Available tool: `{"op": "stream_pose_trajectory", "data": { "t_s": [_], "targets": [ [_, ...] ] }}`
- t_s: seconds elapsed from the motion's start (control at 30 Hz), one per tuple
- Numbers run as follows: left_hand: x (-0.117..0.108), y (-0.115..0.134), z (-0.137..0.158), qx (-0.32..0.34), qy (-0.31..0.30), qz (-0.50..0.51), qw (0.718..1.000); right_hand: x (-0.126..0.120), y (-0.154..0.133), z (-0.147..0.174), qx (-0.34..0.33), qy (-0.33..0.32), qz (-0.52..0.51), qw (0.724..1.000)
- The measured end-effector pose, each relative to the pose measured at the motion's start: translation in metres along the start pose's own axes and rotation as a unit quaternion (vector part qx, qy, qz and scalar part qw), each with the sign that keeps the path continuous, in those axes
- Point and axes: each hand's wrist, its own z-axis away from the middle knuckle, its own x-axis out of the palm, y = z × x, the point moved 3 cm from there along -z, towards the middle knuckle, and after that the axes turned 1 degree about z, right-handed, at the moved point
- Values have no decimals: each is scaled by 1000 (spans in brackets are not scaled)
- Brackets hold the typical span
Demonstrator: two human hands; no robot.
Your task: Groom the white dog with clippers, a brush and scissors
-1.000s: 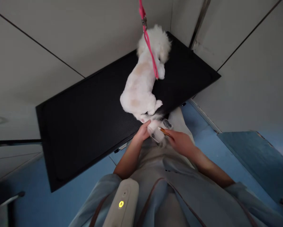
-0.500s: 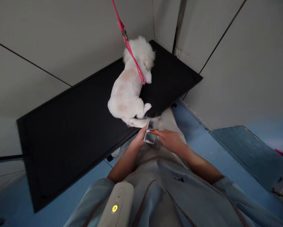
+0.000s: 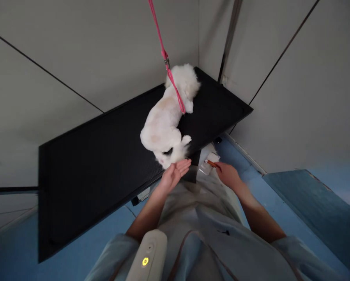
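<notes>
A white dog, its body clipped short and its head fluffy, lies on the black grooming table, facing away from me. Its bushy tail hangs toward the table's near edge. Right beside the tail, my left hand is palm up with the fingers stretched out, holding nothing; whether it touches the fur I cannot tell. My right hand grips the wooden handle of a slicker brush. The brush's flat, pale head is off to the right of the tail, apart from the dog.
A pink leash with a metal clip runs down from above to a loop around the dog. Grey walls rise behind the table and to the right. A blue-grey panel lies at the right above the blue floor.
My right hand has drawn the brush away to the right, off my left hand and the tail. The left hand has opened flat, and the tail has curled up closer to the dog.
</notes>
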Motion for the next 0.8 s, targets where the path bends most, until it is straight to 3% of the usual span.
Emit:
{"op": "stream_pose_trajectory", "data": {
  "t_s": [0.07,0.1,0.2,0.3,0.4,0.5,0.57,0.7,0.8],
  "targets": [
    [-1,5,12,67,2,-97,993,7,11,-5,53,-2,-152,987],
    [0,4,17,98,18,-156,983,14,9,-6,67,-20,-245,967],
    [6,-2,24,163,104,-288,938,48,-15,-1,87,-105,-459,878],
    [3,-8,30,211,183,-325,903,82,-47,8,90,-170,-546,815],
    [-7,-11,38,262,205,-371,867,103,-65,15,99,-206,-586,777],
    [-17,-8,42,314,230,-433,813,113,-70,16,102,-224,-600,761],
    [-23,-4,40,323,255,-440,798,115,-69,12,94,-221,-593,769],
    [-42,11,41,325,348,-313,822,109,-64,2,85,-200,-575,789],
    [-49,14,47,321,321,-308,836,103,-64,-4,92,-223,-592,769]
  ]
}}
